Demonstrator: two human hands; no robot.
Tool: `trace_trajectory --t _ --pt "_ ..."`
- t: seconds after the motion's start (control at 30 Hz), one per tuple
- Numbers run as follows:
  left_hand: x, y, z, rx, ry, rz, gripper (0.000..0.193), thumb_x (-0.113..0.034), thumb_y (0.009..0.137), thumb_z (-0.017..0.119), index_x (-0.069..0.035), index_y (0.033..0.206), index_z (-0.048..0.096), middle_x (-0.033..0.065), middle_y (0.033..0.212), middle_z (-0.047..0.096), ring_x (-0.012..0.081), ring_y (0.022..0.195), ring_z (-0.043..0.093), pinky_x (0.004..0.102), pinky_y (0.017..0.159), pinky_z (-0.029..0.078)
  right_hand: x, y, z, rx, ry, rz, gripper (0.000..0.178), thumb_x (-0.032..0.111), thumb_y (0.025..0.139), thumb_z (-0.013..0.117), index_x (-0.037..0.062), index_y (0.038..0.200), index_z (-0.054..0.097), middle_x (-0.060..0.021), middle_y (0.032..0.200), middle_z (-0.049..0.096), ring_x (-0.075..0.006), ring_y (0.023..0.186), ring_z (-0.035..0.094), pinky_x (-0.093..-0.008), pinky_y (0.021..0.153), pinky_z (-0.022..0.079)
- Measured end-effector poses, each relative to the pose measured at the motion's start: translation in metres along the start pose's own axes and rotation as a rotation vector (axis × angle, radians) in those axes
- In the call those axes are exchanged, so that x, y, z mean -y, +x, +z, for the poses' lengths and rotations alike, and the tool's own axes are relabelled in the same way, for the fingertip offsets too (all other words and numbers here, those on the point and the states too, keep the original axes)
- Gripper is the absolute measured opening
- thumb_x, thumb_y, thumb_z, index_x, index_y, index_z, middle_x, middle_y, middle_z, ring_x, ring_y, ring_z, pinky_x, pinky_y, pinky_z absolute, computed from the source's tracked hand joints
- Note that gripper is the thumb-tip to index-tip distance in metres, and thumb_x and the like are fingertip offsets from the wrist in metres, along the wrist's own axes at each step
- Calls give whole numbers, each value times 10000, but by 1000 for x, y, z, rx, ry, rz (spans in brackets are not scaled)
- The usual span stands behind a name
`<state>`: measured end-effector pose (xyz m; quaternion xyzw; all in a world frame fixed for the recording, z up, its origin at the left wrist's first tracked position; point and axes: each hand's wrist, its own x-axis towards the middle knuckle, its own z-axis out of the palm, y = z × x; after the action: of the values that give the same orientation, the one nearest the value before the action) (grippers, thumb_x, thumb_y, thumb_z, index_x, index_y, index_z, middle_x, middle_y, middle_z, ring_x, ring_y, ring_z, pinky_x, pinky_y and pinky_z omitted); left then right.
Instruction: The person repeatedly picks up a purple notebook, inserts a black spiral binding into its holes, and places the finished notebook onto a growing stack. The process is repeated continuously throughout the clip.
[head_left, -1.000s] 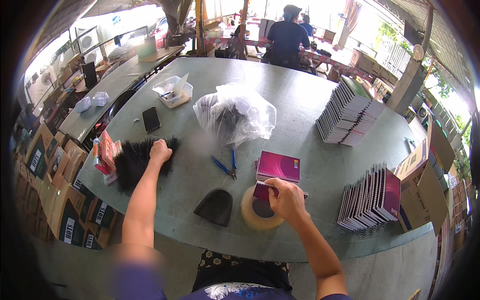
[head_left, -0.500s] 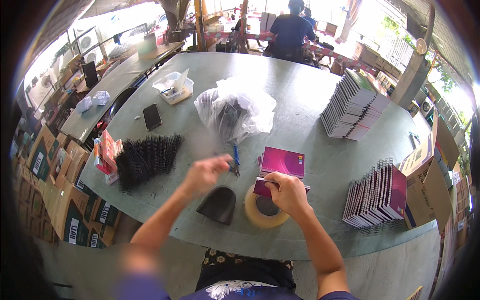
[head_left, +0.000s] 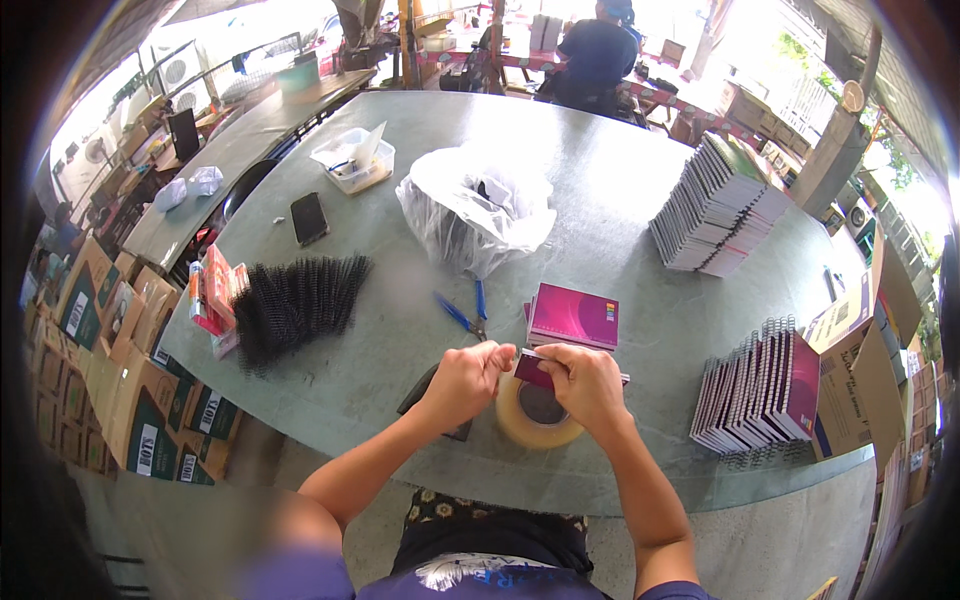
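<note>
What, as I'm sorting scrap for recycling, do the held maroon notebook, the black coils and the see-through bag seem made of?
Held maroon notebook: probably paper with a smooth card cover; a flat face and pale edge show. Black coils: plastic or coated wire, fairly dull; the spiral loops fit either. See-through bag: thin, glossy plastic film, judging by its crumples and bright highlights.

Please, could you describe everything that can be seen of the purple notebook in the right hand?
The purple notebook is small, with a dark purple cover that looks like card and a pale strip along its far edge. The right hand grips it, hiding much of it; a bit shows past the hand's right side. In view it overlaps the roll of clear tape; whether they touch is unclear. The left hand is beside its left end, contact unclear.
</note>
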<state>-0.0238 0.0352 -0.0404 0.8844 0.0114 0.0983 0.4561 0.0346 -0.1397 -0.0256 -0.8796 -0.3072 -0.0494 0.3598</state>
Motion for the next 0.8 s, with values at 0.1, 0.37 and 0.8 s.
trace_trajectory --t 0.1,0.37,0.8 --pt "-6 6 -2 -31 -108 -20 166 -174 886 601 -11 878 626 127 729 640 225 634 611 323 593 481 -3 0 2 -8 16 -42 153 125 804 610 88 927 694 -108 823 683 -275 769 659 -371 671 506" --pt "3 15 -11 -83 90 444 193 -177 851 633 -44 985 586 126 801 610 251 728 599 361 642 480 4 0 10 -74 -44 -178 140 132 816 613 83 943 645 -82 939 671 -271 848 644 -383 720 489" --pt "7 17 -26 67 184 301 204 -236 823 659 -53 897 609 98 767 626 269 807 539 374 770 431 5 1 5 124 -134 20 256 130 765 678 55 994 592 -138 853 680 -314 811 656 -398 713 500"
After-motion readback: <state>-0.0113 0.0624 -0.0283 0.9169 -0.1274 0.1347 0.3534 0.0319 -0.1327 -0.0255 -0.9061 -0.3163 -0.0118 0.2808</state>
